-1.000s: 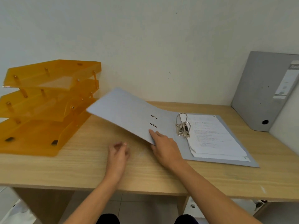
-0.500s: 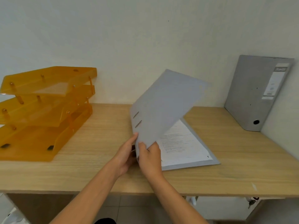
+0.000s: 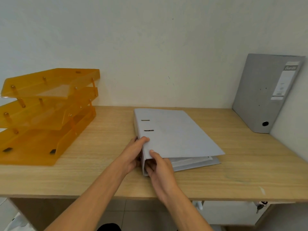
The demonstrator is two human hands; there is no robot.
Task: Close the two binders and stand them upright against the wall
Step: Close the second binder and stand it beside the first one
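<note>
A light grey binder [image 3: 175,134] lies flat on the wooden desk [image 3: 241,172], its cover folded down over the white pages. Both hands hold its near spine corner. My left hand [image 3: 133,154] wraps the spine from the left, thumb on the cover. My right hand [image 3: 158,167] grips the near end, thumb on top and fingers tucked under the cover. A second, darker grey binder [image 3: 263,97] is closed and stands upright, leaning in the right corner against the wall.
An orange three-tier letter tray [image 3: 45,114] takes up the desk's left side. White walls [image 3: 150,47] border the desk at the back and on the right. The desk's front edge runs just below my wrists.
The binder's cover swung from lying open on the left, through upright, down onto the pages. My left hand came off the desk onto the spine.
</note>
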